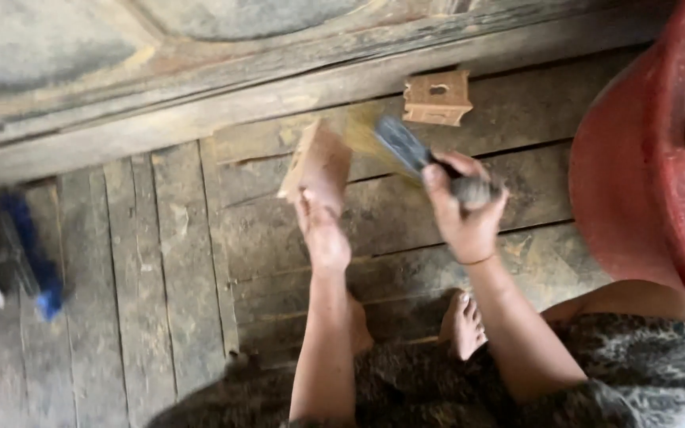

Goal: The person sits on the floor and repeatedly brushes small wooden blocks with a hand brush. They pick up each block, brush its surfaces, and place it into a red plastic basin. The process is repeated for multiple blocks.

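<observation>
Evidently small wooden block pinched by left hand, judged light, stiff; brush handle clenched in right hand.

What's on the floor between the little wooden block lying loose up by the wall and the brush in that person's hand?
Nothing: in the head view only bare floor planks separate the loose block from the brush in the right hand.

The wooden block was pale tan, the brush dark-bristled, the plastic basin red, the floorboards weathered grey-brown.
</observation>
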